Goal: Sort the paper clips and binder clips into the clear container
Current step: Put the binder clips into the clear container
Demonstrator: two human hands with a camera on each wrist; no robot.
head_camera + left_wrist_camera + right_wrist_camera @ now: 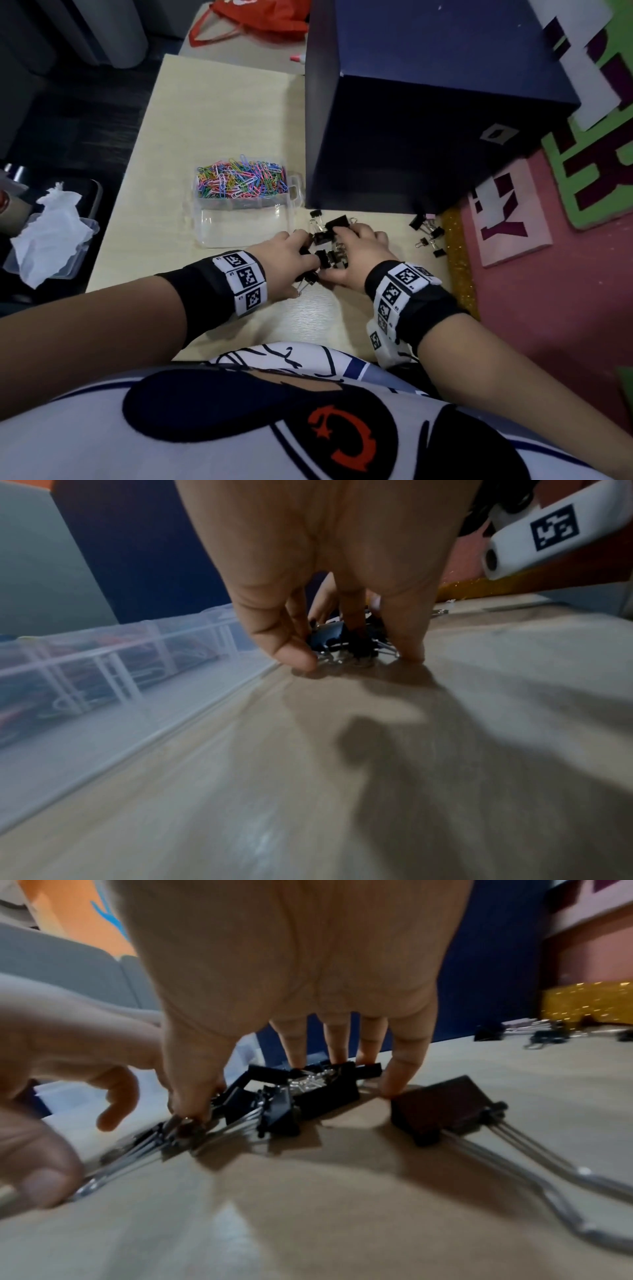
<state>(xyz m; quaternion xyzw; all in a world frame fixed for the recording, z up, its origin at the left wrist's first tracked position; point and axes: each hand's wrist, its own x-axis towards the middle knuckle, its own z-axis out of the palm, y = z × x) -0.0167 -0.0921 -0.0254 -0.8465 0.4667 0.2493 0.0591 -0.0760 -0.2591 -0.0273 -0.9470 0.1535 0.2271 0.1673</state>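
A pile of black binder clips (329, 246) lies on the pale table (205, 120), just right of the clear container (298, 192). My left hand (294, 257) and right hand (352, 257) cup the pile from both sides, fingers curled round it. In the left wrist view my left hand (354, 658) has thumb and fingertips down at the clips (329, 639). In the right wrist view my right hand (294, 1093) lies over the clips (308, 1096), its thumb on their wire handles. One clip (441, 1112) lies just outside. Coloured paper clips (241, 180) fill the far compartment; the near compartment (246, 226) holds nothing.
A tall dark blue box (428, 120) stands right behind the pile. Several more binder clips (428, 233) lie by the gold glitter strip (459, 260) at the table's right edge. A plastic tub with tissue (51, 240) sits off the table's left side.
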